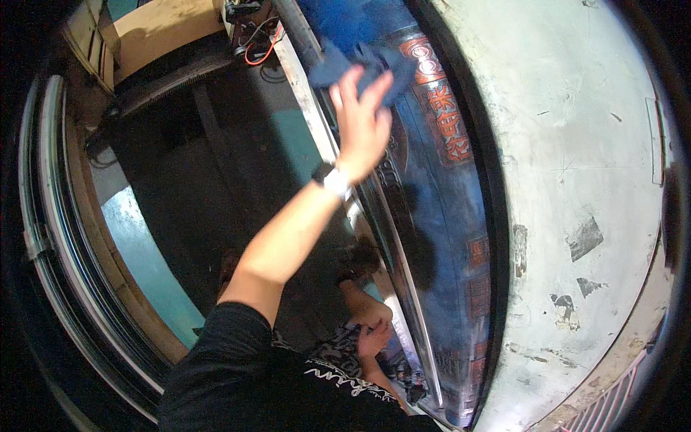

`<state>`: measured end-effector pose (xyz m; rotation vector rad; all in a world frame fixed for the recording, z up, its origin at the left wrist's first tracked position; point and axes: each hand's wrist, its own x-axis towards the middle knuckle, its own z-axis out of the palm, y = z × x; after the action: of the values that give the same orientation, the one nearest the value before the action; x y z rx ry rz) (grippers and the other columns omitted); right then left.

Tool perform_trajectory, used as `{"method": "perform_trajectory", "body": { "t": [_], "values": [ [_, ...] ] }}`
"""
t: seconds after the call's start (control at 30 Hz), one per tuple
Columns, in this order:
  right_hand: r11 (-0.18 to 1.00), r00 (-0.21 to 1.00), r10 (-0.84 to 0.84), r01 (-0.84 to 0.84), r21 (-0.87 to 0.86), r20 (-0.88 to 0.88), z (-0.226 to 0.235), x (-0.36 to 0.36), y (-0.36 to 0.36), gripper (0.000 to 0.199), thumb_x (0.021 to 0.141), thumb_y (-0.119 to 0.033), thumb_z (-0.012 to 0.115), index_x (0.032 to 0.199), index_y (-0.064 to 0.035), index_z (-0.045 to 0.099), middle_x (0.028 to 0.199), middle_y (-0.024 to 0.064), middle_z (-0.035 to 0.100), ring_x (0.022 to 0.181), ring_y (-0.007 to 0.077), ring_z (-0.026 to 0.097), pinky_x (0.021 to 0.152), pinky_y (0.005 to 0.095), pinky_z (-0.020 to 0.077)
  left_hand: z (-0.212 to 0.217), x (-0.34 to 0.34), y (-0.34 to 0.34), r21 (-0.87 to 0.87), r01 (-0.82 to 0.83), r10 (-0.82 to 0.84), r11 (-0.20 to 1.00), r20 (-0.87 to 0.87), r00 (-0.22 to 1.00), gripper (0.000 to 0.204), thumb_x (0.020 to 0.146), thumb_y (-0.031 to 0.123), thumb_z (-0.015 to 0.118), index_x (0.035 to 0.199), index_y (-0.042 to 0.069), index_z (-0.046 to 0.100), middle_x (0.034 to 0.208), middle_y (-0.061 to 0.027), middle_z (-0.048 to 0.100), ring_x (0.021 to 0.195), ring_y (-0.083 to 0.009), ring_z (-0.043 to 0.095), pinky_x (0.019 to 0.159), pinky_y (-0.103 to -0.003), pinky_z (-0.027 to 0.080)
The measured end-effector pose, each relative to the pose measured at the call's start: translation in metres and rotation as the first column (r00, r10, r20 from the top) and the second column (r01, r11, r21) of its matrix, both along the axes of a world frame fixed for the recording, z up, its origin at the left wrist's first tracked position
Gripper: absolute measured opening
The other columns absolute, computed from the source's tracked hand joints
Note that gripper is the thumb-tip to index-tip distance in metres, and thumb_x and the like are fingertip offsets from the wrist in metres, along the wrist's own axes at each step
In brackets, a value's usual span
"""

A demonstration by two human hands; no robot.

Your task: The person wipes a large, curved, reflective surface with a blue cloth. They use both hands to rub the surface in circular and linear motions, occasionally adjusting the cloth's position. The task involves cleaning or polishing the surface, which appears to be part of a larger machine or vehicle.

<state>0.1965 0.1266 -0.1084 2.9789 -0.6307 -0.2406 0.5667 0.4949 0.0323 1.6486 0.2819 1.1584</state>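
My left hand (362, 133), with a watch (327, 176) on its wrist, reaches far forward over a long blue surface (446, 209) with orange-red printed panels. Its fingers are partly spread and slightly blurred. They hold a crumpled dark blue cloth (392, 65) against the far part of that surface. How the thumb sits on the cloth is hard to make out. Near the lower edge, my right hand (374, 338) rests on my bent knee (367, 309) with its fingers apart and nothing in it.
A shiny metal bar (407, 288) runs along the blue surface's left side. To the right curves a large, scuffed pale panel (576, 173) with a dark edge. Metal rails (54, 216) stand at far left. An orange cable (265, 52) lies at the back.
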Motion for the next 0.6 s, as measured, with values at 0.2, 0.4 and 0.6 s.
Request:
{"method": "perform_trajectory", "body": {
  "t": [0.2,0.4,0.6],
  "values": [
    [0.996,0.999,0.039,-0.037,-0.084,0.015,-0.001,0.025,0.001,0.062,0.079,-0.037,0.061,0.128,-0.0066,0.037,0.132,0.0194,0.036,0.121,0.0386,0.034,0.095,0.052,0.0337,-0.015,-0.091,-0.07,0.015,0.436,-0.435,0.9,-0.025,0.9,0.069,0.056,-0.008,0.059,0.118,0.022,0.06,0.121,-0.0179,0.045,0.115,-0.0382,0.039,0.099,-0.046,0.033],
    [0.986,0.986,0.154,-0.15,-0.068,0.066,-0.009,0.028,-0.01,0.061,0.077,-0.031,0.062,0.126,-0.0047,0.038,0.128,0.0197,0.039,0.12,0.0382,0.036,0.094,0.0504,0.0355,0.0,0.016,0.042,-0.065,-0.046,0.045,0.997,-0.017,0.999,0.051,0.07,0.001,0.054,0.12,0.011,0.055,0.128,-0.0203,0.037,0.121,-0.0381,0.035,0.104,-0.041,0.028],
    [0.99,0.988,0.125,-0.119,-0.076,0.086,-0.003,0.039,0.0,0.059,0.075,-0.031,0.064,0.122,-0.0032,0.04,0.127,0.0209,0.039,0.118,0.039,0.036,0.092,0.0508,0.0367,-0.032,-0.081,-0.079,-0.012,0.253,-0.252,0.968,-0.108,0.962,0.064,0.063,0.0,0.058,0.124,0.018,0.054,0.128,-0.0181,0.036,0.12,-0.0369,0.033,0.104,-0.045,0.025]
  ]
}}
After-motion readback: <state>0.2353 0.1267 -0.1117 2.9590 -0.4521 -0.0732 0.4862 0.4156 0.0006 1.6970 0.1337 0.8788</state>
